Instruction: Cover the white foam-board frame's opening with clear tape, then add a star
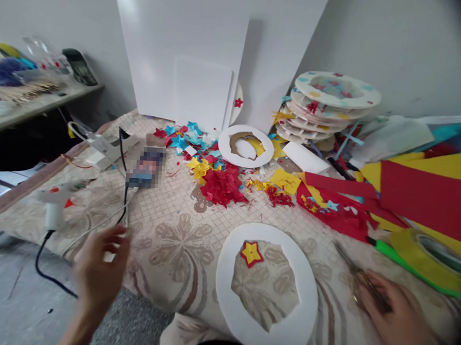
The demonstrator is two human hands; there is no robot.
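My right hand [396, 313] is around the gold-coloured handles of a pair of scissors [350, 260], whose blades point to the far left over the cloth. My left hand [106, 261], smeared by motion, hovers near the table's front left edge with its fingers curled together. A small pale patch shows between those fingers, too blurred to name. Between my hands, close to my body, lies a white foam ring [227, 292] with a jagged inner opening. A yellow star on a red star [251, 253] sits at the upper left of its inner edge.
A white hot glue gun [54, 208] stands at left with its cord. Beyond are a phone [147, 167], a power strip [107, 152], a red star pile [222, 185] and another ring [224, 146]. At right are stacked rings [337, 90], coloured sheets [427, 200] and yellow tape [406, 240].
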